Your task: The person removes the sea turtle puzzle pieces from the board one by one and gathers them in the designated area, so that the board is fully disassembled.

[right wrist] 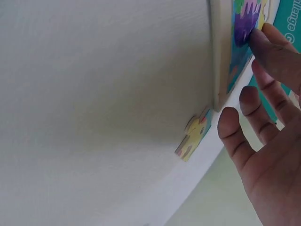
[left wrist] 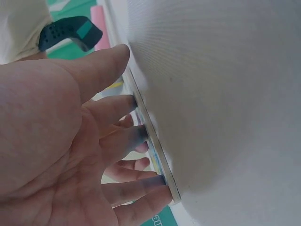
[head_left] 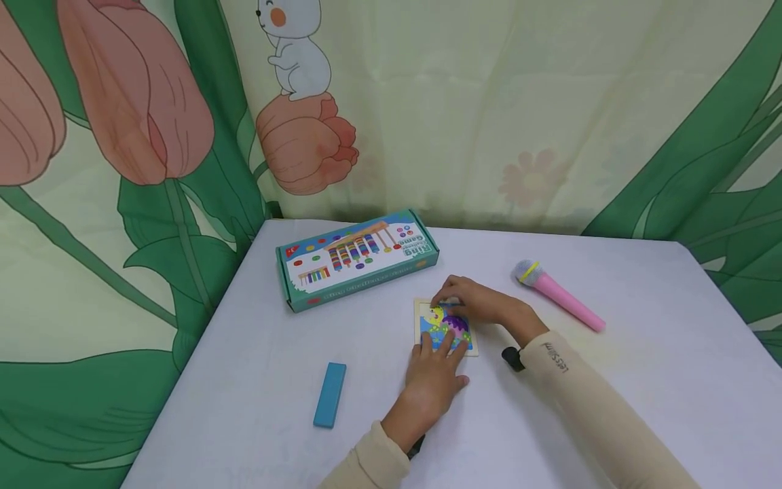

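Observation:
A small wooden jigsaw puzzle (head_left: 455, 323) with a wooden frame lies on the table, showing a yellow and purple cartoon animal on blue. My left hand (head_left: 432, 380) rests against its near side, fingers spread and fairly straight, fingertips touching the frame (left wrist: 155, 134). From the far side, my right hand (head_left: 479, 300) reaches over the puzzle. Its thumb and index finger pinch a puzzle piece by the yellow head; the other fingers are loosely bent. A loose yellow puzzle piece (right wrist: 195, 134) lies on the table beside the frame in the right wrist view, hidden from the head view.
A green game box (head_left: 357, 259) lies behind the puzzle to the left. To the right is a pink toy microphone (head_left: 562, 297). A blue rectangular block (head_left: 330, 395) sits at the front left of the white-covered table (head_left: 244, 353). A printed curtain (head_left: 440, 122) hangs behind.

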Motion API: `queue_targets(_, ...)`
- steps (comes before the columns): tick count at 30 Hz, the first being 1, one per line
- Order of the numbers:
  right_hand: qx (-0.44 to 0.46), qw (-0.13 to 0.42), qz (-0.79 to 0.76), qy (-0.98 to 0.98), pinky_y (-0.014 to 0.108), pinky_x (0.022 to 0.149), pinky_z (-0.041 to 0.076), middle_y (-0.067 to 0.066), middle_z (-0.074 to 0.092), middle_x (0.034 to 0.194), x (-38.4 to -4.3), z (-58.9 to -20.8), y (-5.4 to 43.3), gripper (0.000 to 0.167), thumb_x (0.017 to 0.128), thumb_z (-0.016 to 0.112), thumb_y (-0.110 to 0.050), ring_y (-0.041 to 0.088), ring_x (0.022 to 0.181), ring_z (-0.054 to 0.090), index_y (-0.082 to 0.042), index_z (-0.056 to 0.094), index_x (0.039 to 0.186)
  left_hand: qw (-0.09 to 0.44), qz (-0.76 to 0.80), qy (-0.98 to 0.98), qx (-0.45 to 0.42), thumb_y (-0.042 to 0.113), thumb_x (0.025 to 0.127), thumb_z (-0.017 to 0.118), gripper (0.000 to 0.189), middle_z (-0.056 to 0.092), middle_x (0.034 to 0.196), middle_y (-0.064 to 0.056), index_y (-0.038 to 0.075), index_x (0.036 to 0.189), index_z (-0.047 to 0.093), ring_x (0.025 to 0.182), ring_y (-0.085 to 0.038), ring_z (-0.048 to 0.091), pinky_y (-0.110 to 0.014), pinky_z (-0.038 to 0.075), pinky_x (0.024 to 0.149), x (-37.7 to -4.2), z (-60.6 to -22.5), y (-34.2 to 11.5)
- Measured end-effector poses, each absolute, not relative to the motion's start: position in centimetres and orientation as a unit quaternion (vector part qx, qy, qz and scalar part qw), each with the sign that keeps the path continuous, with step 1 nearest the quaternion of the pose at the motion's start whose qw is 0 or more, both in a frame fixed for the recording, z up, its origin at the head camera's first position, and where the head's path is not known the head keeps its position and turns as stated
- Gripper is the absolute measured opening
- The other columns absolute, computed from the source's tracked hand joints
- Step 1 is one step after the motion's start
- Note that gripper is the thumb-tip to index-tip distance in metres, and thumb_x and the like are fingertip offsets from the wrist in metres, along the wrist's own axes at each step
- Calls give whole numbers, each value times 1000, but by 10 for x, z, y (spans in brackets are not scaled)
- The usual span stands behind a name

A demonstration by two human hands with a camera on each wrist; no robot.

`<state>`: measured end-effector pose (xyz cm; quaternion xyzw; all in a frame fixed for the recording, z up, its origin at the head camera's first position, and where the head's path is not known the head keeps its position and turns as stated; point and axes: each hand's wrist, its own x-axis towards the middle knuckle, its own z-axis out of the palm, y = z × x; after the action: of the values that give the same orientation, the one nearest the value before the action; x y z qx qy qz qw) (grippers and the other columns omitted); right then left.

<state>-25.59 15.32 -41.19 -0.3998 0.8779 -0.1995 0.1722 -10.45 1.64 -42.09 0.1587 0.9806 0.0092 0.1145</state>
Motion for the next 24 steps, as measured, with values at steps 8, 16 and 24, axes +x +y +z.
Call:
queue_targets(8,-388,167,-193,886,49,105,47,7,63,127,-253,-413,153,28,98,68,0,28,118,55,-13,71,122,110,11,981,160,52,100,60,63,35,164,5,32,158,43,146,-38,37,-44,40,112,-104,-420,18)
queue_targets(16,-342,168,-283,880,43,91,54,4,66,108,-250,-413,159,31,97,69,0,24,100,64,-8,66,126,112,12,981,157,52,100,61,63,36,164,5,32,157,43,146,-38,37,-44,40,113,-104,-419,17)
queue_targets(24,-216,142,-346,902,38,79,57,11,70,108,-262,-397,202,28,96,72,-6,28,97,67,-1,70,123,112,23,981,157,50,99,63,63,37,164,5,32,157,44,146,-38,37,-45,40,113,-103,-423,17)
